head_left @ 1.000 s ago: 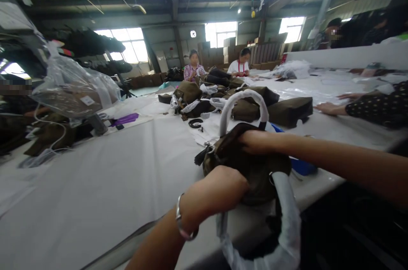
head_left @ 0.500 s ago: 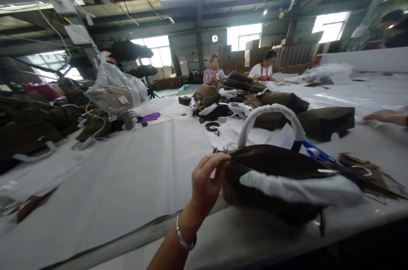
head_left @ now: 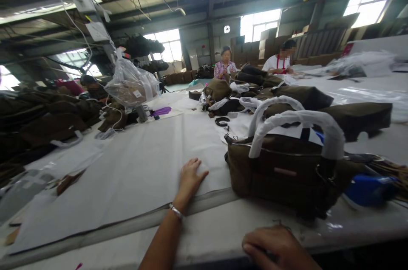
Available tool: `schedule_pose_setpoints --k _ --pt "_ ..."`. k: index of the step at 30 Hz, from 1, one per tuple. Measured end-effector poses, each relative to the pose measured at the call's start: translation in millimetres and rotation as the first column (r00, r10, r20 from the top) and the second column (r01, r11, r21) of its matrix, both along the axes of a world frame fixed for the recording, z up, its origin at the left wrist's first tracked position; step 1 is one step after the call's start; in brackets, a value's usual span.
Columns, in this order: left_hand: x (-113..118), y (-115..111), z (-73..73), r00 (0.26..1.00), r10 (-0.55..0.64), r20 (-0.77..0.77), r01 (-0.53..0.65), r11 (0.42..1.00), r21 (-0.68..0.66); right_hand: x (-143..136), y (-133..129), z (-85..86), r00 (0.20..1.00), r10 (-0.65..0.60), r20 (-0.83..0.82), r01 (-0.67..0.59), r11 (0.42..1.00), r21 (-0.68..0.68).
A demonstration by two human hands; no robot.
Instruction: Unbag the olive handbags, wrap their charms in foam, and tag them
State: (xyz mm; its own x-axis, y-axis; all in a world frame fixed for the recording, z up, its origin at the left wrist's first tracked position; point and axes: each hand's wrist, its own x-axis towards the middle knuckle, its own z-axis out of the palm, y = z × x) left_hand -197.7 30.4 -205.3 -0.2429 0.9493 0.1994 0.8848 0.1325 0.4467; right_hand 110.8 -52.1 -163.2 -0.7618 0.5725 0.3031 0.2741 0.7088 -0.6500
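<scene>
While the olive handbag (head_left: 287,172) stands upright with wrapped handles (head_left: 296,127), left hand (head_left: 190,175) lies spread on white sheet (head_left: 134,176); right hand (head_left: 274,248) rests loosely curled, empty, at the near edge.

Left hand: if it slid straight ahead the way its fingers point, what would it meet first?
The left hand lies flat on the white sheet, fingers pointing up-right. Likely first is the black strap loop; the brown bag sits just right of that line, though depth is unclear.

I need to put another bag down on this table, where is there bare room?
The widest bare patch is the white sheet left of the left hand, up to the clear plastic bag. A narrow strip lies between the right hand and the brown handbag. Behind the handbag it is crowded with the heap of bags.
</scene>
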Motion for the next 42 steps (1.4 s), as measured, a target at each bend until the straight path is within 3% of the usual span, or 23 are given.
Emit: schedule_pose_setpoints --k 6,16,24,29,31,33,37,39,42 --pt "-9 6 -0.2 0.998 0.056 -0.003 -0.056 0.998 -0.012 -23 -1 3.6 0.998 -0.033 -0.06 0.016 0.964 -0.264" --pt "-12 13 9.8 0.994 0.106 -0.004 -0.106 0.992 -0.076 -16 -21 2.5 0.963 -0.186 -0.193 0.088 0.9 -0.427" --pt "-12 16 14.1 0.987 0.145 0.065 -0.137 0.984 -0.115 -8 -34 5.2 0.936 -0.216 -0.279 0.06 0.876 -0.478" --pt "-22 9 25.9 0.978 0.123 0.17 -0.116 0.992 -0.048 0 -32 -12.8 0.924 -0.238 -0.298 0.041 0.84 -0.541" --pt "-31 -2 34.8 0.973 0.115 0.201 -0.121 0.993 0.017 -3 -26 -25.8 0.896 -0.3 -0.328 0.036 0.783 -0.62" --pt "-40 -20 45.3 0.968 0.111 0.223 -0.134 0.987 0.091 -10 -16 -36.7 0.848 -0.38 -0.369 -0.006 0.69 -0.724" --pt "-42 -78 61.6 0.965 0.087 0.246 -0.137 0.971 0.197 -36 12 -41.3 0.775 -0.467 -0.425 -0.175 0.488 -0.855" --pt "-28 -113 59.0 0.965 0.063 0.256 -0.116 0.973 0.2 -54 25 -35.3 0.765 -0.482 -0.427 -0.219 0.429 -0.876" --pt "10 -166 35.2 0.955 0.02 0.296 -0.066 0.987 0.145 -83 39 -23.9 0.789 -0.481 -0.382 -0.211 0.372 -0.904"
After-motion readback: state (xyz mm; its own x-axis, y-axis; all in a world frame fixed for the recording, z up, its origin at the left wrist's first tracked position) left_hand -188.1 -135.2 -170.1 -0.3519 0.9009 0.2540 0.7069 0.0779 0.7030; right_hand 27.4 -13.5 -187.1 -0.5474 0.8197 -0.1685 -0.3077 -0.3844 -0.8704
